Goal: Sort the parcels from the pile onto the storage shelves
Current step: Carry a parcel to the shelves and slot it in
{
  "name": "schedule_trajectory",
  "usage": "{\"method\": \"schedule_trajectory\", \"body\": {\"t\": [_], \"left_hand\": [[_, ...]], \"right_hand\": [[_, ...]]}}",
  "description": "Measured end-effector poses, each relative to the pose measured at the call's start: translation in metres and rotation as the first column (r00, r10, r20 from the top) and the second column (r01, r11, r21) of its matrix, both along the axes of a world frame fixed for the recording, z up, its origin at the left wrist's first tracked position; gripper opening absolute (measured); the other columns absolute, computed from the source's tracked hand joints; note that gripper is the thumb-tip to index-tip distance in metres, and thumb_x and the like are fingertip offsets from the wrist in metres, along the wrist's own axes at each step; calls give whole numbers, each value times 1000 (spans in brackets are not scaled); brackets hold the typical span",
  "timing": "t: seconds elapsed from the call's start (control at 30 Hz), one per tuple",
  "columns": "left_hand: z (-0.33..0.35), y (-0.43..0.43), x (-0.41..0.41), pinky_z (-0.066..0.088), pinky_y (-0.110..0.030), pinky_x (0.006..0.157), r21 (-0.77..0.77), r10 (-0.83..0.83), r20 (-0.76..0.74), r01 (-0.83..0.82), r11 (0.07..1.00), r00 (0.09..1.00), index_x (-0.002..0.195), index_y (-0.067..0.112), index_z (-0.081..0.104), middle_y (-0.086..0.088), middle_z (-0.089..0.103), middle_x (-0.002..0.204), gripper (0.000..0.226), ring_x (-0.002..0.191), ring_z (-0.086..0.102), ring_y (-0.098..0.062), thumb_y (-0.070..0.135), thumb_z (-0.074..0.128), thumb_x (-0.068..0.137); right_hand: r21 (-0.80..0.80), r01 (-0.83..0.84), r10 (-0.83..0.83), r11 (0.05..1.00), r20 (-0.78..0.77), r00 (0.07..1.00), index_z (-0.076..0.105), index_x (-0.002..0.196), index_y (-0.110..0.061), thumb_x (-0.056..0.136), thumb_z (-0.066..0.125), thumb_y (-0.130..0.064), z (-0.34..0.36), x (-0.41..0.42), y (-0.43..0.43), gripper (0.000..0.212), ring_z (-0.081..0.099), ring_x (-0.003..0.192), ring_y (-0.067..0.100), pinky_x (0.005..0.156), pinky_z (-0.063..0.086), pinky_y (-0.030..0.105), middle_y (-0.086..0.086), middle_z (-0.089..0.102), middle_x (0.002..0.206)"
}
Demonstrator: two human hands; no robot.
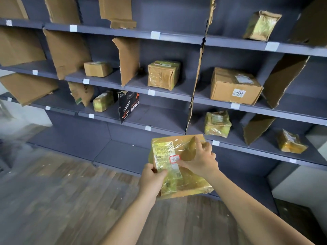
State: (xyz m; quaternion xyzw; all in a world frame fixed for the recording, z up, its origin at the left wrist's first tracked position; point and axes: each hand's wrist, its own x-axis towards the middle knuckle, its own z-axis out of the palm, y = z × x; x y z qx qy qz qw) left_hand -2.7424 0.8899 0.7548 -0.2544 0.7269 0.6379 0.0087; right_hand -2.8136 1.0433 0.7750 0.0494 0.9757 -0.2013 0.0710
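Yellow-taped parcel [178, 165] is being clamped by left hand [152, 181] and right hand [201, 161]; label-reading seemingly underway, then choosing a shelf [155, 110] bay.

parcel [178, 167]: cardboard, glossy tape | shelves [159, 96]: matt | floor [53, 200]: wood

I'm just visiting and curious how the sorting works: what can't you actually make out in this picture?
- The label print on the held parcel, head view: too small and blurred under glossy wrap.
- The parcel's underside: hidden by the left hand and right hand.
- The white shelf tags: too small to read.
- The parcel pile: outside the frame.
- The top shelf row: cut off by the upper edge.
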Motion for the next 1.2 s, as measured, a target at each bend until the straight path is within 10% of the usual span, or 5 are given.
{"method": "schedule_trajectory", "body": {"t": [0.67,1.0,1.2], "left_hand": [[-55,-69,-191,43,-21,52,-97,-85,145,100,990,986,97,22,50,2,62,91,19,72,57,-8,15,65,88],[-83,-131,-263,48,-19,87,-81,-492,130,504,860,861,130,43,40,22,65,116,88,108,61,3,20,90,61],[-94,-172,-329,44,-14,94,-157,-629,85,634,757,773,140,41,27,22,58,126,106,118,54,5,12,91,61]], "right_hand": [[-89,18,-3,996,166,986,0,154,-34,70,69,-72,-84,-195,-62,115,37,130,39,99,42,48,11,15,154],[-198,145,-111,969,169,979,-10,156,-20,78,73,-50,-103,-259,-84,118,41,135,37,99,47,42,15,11,159],[-370,367,-277,854,273,921,38,143,-3,70,76,-56,-114,-308,-105,97,53,117,26,93,49,34,12,48,135]]}}
